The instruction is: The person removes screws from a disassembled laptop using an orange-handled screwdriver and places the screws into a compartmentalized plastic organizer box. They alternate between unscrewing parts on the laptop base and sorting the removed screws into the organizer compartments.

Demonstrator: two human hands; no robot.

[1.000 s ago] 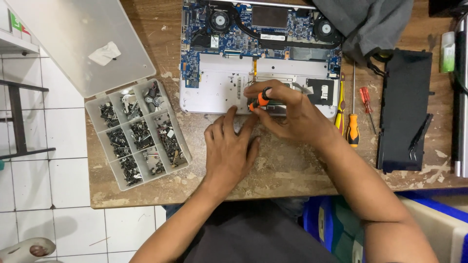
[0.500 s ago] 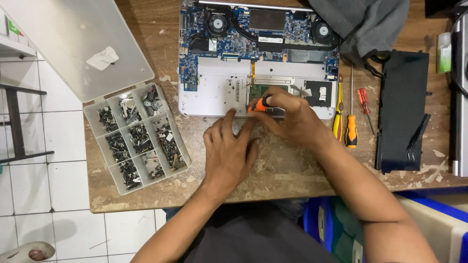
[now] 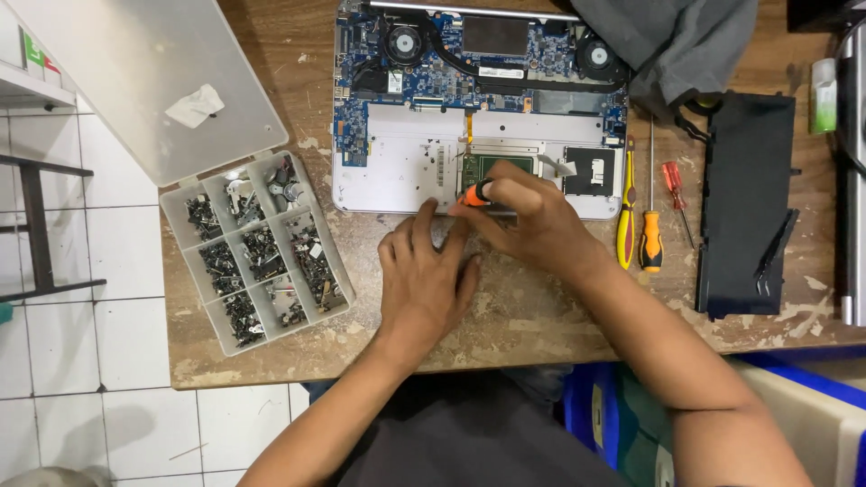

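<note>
An opened laptop [image 3: 397, 162] lies bottom-up on the wooden table [image 3: 541, 316], its blue circuit board and two fans exposed. My right hand [image 3: 528, 216] is closed around a small orange-handled screwdriver [image 3: 476, 192] at the laptop's near edge, beside the green trackpad board. My left hand [image 3: 424, 275] lies flat on the table just in front of the laptop, its fingertips touching the laptop's edge next to the screwdriver tip. The tip itself is hidden by my fingers.
A clear compartment box [image 3: 257, 248] of small screws sits at the left, its lid [image 3: 144, 81] open behind it. Yellow [image 3: 625, 212], orange [image 3: 649, 239] and red [image 3: 672, 180] screwdrivers lie right of the laptop, then a black battery pack [image 3: 744, 203]. A grey cloth [image 3: 667, 45] covers the far right corner.
My hands stay at the laptop's near edge. The right hand has shifted slightly with the screwdriver; the left hand remains flat.
</note>
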